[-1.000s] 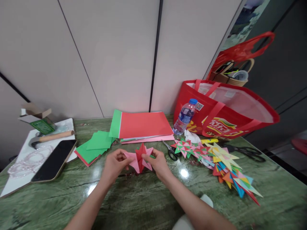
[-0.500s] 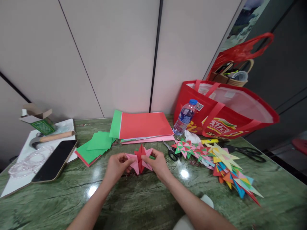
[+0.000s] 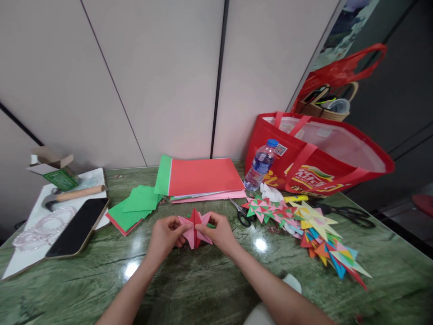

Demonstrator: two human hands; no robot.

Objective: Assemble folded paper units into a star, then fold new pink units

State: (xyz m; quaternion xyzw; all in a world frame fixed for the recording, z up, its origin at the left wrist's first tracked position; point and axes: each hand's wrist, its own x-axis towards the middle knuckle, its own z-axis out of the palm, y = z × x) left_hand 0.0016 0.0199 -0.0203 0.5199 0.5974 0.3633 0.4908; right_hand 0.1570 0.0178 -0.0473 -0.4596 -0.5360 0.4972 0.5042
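Between my two hands is a folded paper star (image 3: 195, 229) with pink and red points, held just above the green marbled table (image 3: 189, 284). My left hand (image 3: 168, 232) pinches a pink point on its left side. On the other side, my right hand (image 3: 218, 230) grips the star with the thumb lying over a pink point. A bit of green paper shows behind the star by the right fingers. Just beyond lie green and red paper squares (image 3: 137, 203) and a stack of coloured sheets (image 3: 206, 177) with red on top.
Small scissors (image 3: 242, 214), many folded paper stars (image 3: 274, 211), a yellow tube (image 3: 296, 198) and large black scissors (image 3: 352, 214) lie to the right. Behind them stand a water bottle (image 3: 261, 166) and a red bag (image 3: 311, 158). At left are a phone (image 3: 77, 228), sickle (image 3: 79, 192) and small box (image 3: 61, 176).
The paper star has turned and shifted slightly left, its red point now narrower and upright in the middle. My right hand has moved a little left with it; my left hand stays nearly still.
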